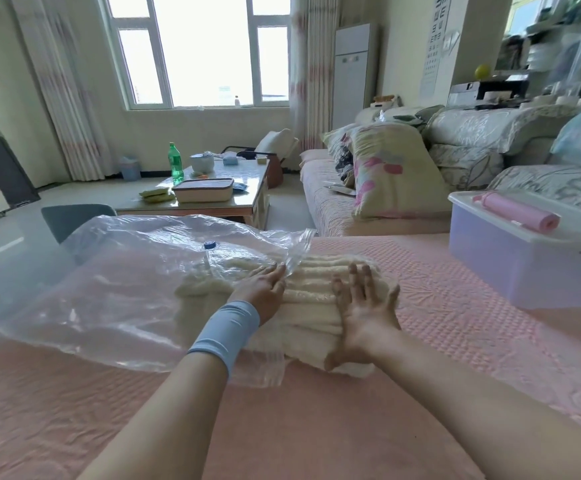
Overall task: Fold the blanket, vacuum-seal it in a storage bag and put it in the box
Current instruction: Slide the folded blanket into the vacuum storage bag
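A folded cream ribbed blanket [311,299] lies on the pink bedspread, its left half inside the mouth of a clear plastic storage bag [119,289] with a blue valve [210,244] on top. My left hand [264,289], with a light blue wristband, rests flat on the blanket at the bag's opening, fingers straight. My right hand [365,306] presses with spread fingers against the blanket's right end, which sticks out of the bag. A translucent storage box [510,271] stands on the bed to the right.
A pink hand pump [517,211] lies on the box's lid. Beyond the bed stand a sofa with pillows [396,171] and a coffee table [219,192] with a green bottle and containers. A grey chair back [74,220] shows behind the bag.
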The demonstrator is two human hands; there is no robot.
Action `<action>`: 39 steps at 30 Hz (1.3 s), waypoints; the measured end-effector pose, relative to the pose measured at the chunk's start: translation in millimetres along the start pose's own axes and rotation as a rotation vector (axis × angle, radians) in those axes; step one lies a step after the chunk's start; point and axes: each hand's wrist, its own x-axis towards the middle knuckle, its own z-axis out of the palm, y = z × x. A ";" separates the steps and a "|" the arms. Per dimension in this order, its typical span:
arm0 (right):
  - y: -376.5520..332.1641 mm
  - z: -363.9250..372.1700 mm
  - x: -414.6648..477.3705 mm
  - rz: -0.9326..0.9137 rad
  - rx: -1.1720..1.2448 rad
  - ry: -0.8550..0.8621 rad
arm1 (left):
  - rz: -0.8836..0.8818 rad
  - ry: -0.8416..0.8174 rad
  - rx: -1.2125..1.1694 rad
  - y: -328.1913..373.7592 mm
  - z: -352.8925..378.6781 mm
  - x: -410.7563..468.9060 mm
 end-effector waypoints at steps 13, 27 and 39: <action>-21.4 -42.4 18.5 -0.106 0.475 0.830 | 0.142 0.144 -0.093 21.3 -17.5 2.2; -84.8 14.7 29.2 -0.336 0.496 0.391 | 0.004 -0.015 0.078 -19.2 -13.5 -13.9; -61.4 34.9 40.0 -0.246 0.547 0.214 | -0.186 0.051 0.356 -47.8 -14.0 -9.9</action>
